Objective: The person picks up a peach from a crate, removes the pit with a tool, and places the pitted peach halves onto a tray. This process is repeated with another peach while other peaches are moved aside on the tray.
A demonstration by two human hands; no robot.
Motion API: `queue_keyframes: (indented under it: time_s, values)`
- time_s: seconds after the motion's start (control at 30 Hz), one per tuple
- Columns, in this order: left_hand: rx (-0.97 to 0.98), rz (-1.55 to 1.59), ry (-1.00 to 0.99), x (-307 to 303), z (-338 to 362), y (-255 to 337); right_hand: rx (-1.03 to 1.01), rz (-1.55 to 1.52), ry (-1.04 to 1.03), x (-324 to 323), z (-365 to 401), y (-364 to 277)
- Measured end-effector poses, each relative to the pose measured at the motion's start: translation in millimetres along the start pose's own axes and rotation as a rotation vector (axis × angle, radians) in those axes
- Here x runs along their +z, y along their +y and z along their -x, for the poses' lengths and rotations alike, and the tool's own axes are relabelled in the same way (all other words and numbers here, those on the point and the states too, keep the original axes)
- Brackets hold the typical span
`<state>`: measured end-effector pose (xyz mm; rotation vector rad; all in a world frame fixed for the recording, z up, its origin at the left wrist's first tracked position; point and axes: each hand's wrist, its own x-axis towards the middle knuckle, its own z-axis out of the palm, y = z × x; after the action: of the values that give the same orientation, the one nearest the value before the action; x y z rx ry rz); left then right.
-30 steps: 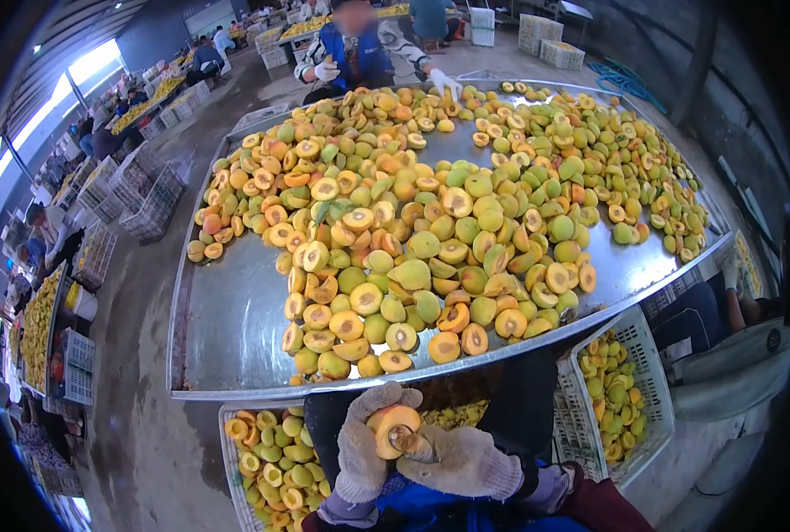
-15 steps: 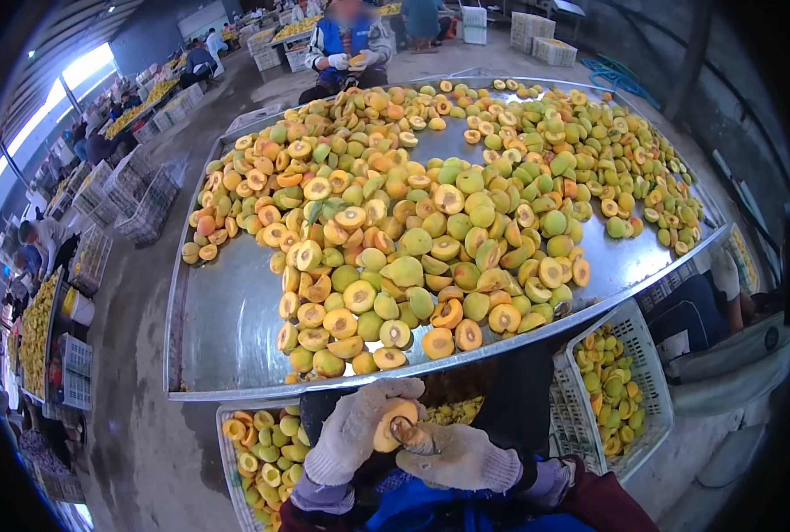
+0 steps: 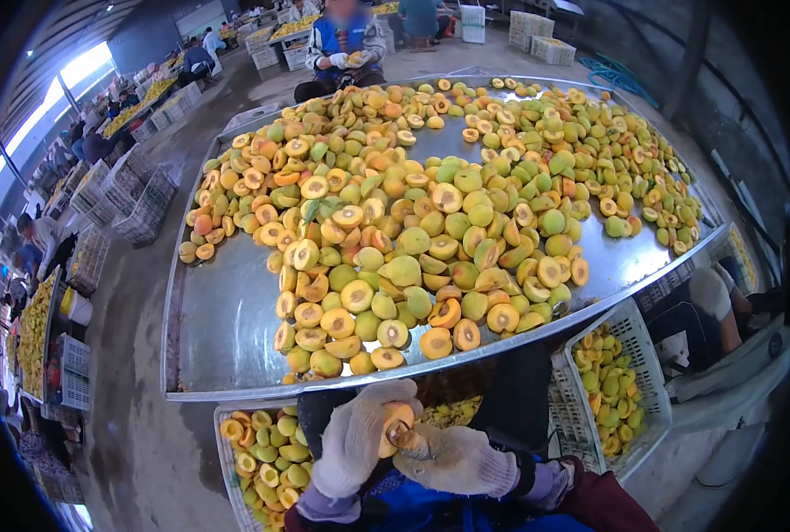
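In front of my lap, my left hand (image 3: 358,436), in a pale knitted glove, is closed around a halved yellow fruit (image 3: 397,427) with its cut side facing right. My right hand (image 3: 459,459), in a soiled glove, is closed on a small pitting tool (image 3: 411,440) whose metal ring end sits at the middle of the fruit. The handle is mostly hidden by the fingers. Just beyond both hands, a metal table (image 3: 226,328) bears a large heap of halved fruits (image 3: 404,270), some with brown pits showing.
A crate of cut fruit (image 3: 226,461) stands at my lower left, another crate (image 3: 648,381) at the right. Across the table sits a gloved person (image 3: 346,40). A person's knee (image 3: 710,297) shows at the right edge. Stacked crates (image 3: 138,199) stand on the floor to the left.
The fruit half in my left hand has turned, so its cut face shows more narrowly, and the tool sits against its middle. The person's knee at the right has shifted left.
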<state>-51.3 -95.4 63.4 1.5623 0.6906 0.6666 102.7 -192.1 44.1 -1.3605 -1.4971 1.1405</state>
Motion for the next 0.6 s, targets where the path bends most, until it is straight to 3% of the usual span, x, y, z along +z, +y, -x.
queue_keyframes:
  time_s: [0.03, 0.1, 0.13, 0.17, 0.23, 0.27, 0.3, 0.37, 0.43, 0.5, 0.57, 0.6]
  values:
    - [-0.001, 0.002, 0.002, -6, -4, 6, 0.001, 0.001, -0.003, -6, -2, -9]
    - [-0.286, 0.107, -0.17, -15, -11, 17, 0.431, 0.036, -0.353, -24, -12, -36]
    - [-0.354, 0.322, -0.136, -14, -10, 7, 0.423, 0.039, -0.351, -27, -17, -38]
    - [-0.35, 0.32, -0.136, -8, -9, 10, 0.512, -0.009, -0.388, -28, -20, -40]
    - [-0.311, 0.564, 0.15, 6, -8, 28, 0.576, -0.048, -0.441, -30, -24, -41]
    - [-0.21, 0.802, 0.143, 7, -1, 12, 0.563, -0.33, -0.365, -31, -22, -37]
    - [-0.252, 0.493, 0.206, 12, -2, 5, 0.541, -0.609, -0.301, -32, -20, -32]
    - [0.103, 0.326, 0.322, 34, 8, -16, 0.495, -0.569, -0.293, -24, -16, -9]
    - [-0.048, 0.009, 0.391, 34, 10, -10, 0.455, -0.694, -0.296, -26, -10, -6]
    - [0.036, -0.213, 0.436, 40, 11, -6, 0.31, -0.573, -0.199, -7, -5, 26]
    - [0.222, -0.444, 0.482, 41, 12, -4, 0.351, -0.655, -0.209, -13, -1, 31]
    - [0.208, -0.434, 0.466, 42, 8, 0, 0.395, -0.576, -0.232, -21, -1, 25]
